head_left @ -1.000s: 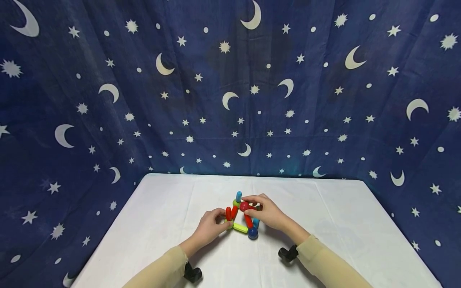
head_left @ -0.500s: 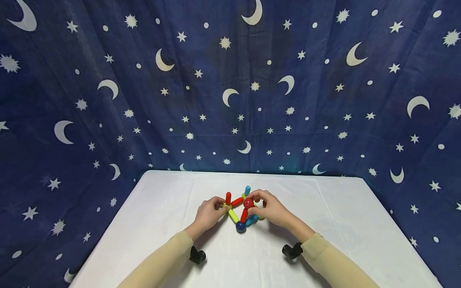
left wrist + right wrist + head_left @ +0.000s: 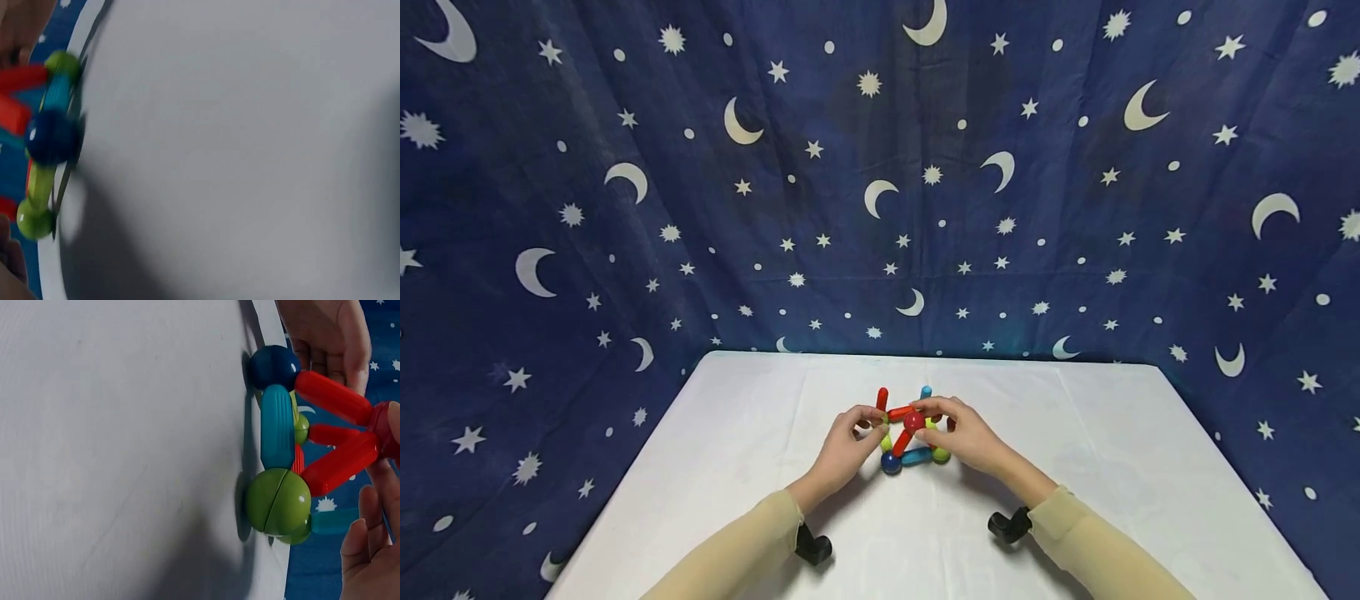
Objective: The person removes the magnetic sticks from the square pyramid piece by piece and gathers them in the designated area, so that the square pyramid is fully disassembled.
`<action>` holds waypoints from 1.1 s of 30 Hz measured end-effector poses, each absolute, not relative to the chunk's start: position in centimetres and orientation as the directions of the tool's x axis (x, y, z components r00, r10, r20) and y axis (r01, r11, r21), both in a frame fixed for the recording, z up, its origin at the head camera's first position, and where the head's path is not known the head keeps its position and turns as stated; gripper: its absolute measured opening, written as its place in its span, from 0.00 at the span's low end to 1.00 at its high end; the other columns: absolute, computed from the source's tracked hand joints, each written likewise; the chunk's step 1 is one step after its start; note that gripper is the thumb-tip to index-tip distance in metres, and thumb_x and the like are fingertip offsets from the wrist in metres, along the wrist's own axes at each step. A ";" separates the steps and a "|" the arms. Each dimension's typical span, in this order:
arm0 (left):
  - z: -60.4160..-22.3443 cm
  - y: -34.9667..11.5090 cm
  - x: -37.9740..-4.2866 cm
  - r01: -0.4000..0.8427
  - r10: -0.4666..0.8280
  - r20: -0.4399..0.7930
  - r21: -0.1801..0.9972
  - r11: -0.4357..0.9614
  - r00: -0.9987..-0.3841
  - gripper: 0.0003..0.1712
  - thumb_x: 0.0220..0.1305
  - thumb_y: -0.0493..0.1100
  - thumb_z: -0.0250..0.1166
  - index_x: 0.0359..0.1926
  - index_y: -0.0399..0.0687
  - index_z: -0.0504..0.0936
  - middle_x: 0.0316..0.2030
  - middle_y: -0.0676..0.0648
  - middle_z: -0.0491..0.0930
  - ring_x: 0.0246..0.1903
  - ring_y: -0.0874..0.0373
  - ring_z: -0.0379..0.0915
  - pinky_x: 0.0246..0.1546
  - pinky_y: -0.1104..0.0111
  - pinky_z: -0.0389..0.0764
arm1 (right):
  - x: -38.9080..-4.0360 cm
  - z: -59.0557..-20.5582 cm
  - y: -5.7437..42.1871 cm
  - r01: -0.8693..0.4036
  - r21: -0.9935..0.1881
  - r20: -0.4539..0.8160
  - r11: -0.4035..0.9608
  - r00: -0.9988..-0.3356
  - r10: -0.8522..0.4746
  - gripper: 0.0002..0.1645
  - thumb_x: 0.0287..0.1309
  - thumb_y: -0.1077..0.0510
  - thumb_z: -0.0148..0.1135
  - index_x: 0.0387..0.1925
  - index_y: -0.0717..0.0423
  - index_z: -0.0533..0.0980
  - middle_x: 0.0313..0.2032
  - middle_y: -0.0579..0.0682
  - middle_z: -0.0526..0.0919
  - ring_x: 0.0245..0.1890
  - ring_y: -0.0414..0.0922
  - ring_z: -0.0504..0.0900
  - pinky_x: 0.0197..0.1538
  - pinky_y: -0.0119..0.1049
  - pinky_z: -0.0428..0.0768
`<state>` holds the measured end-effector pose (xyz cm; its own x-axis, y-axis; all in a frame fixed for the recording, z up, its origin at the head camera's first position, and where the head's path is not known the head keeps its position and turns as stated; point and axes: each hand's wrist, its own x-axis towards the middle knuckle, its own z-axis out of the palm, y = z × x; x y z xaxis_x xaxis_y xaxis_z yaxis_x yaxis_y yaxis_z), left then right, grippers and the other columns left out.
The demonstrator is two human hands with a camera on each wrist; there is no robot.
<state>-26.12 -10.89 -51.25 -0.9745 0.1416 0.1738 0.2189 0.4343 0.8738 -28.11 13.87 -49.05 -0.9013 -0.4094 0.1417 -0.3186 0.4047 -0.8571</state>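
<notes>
A small frame of magnetic rods and balls stands on the white table, its red ball on top of sloping red rods. My right hand pinches that red ball between thumb and fingers. At the left corner, my left hand pinches a green ball, from which a red rod rises. The dark blue ball is the near corner, joined by a light blue rod to another green ball. A second light blue rod points up at the back, partly behind my right fingers.
The white-covered table stretches around the frame on all sides. Behind it hangs a dark blue curtain with moons and stars. Black wrist cameras sit under both sleeves.
The frame has turned clockwise as seen from above: the dark blue ball has swung left and the back light blue rod right. Both hands keep hold, the left shifting slightly away from the body.
</notes>
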 end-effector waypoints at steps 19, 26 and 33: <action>-51.9 -8.7 -25.2 0.150 0.137 0.117 0.954 0.261 -0.984 0.17 0.66 0.53 0.72 0.49 0.49 0.85 0.45 0.51 0.80 0.45 0.53 0.69 0.46 0.62 0.72 | -28.1 -49.3 12.7 -0.355 -0.835 0.189 0.420 -0.902 -0.387 0.21 0.62 0.47 0.72 0.57 0.39 0.83 0.44 0.38 0.83 0.43 0.46 0.72 0.42 0.40 0.73; -51.9 -8.8 -25.2 0.141 0.134 0.112 0.962 0.235 -0.985 0.16 0.66 0.51 0.72 0.48 0.48 0.86 0.42 0.49 0.78 0.42 0.53 0.68 0.42 0.63 0.71 | -28.1 -49.0 12.8 -0.345 -0.838 0.171 0.422 -0.902 -0.397 0.21 0.62 0.49 0.72 0.57 0.40 0.83 0.49 0.38 0.84 0.43 0.48 0.72 0.43 0.40 0.72; -51.7 -9.0 -25.2 0.131 0.143 0.098 0.962 0.241 -0.985 0.15 0.65 0.53 0.73 0.47 0.50 0.86 0.40 0.50 0.78 0.40 0.53 0.68 0.38 0.65 0.72 | -28.0 -48.9 12.7 -0.351 -0.840 0.176 0.414 -0.898 -0.404 0.20 0.63 0.49 0.71 0.57 0.40 0.83 0.46 0.39 0.83 0.44 0.49 0.72 0.43 0.41 0.72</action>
<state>-25.16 -8.98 -51.74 -0.9849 0.1429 0.0981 0.1308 0.2412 0.9616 -27.98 12.70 -48.89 -0.8976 -0.4043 0.1758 -0.3509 0.4139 -0.8400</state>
